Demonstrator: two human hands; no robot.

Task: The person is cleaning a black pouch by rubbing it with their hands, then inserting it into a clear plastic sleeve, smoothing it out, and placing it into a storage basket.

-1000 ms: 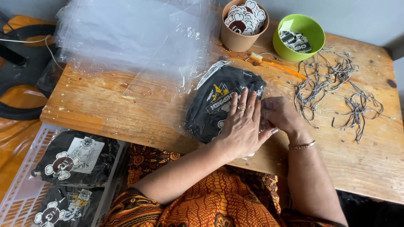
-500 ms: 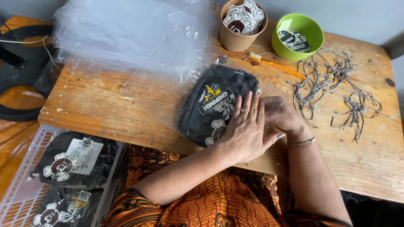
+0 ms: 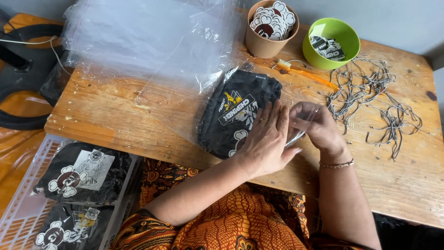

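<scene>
Here, bagged black garment (image 3: 231,113) under left hand (image 3: 266,141) — beside right hand (image 3: 314,125).

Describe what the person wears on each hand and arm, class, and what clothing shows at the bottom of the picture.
The left hand wears a thin gold ring on one finger. The right hand has a slim beaded bracelet at the wrist. Both forearms are bare, with no sleeves reaching them. Below is an orange garment with a dark swirling pattern.

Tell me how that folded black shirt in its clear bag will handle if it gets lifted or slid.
The bagged black shirt will probably sag if lifted: it is soft folded cloth. Its glossy clear film looks slippery, so it should slide easily on the wooden table. It seems light and not fragile; the left hand presses it flat while the right hand works at its edge.
</scene>
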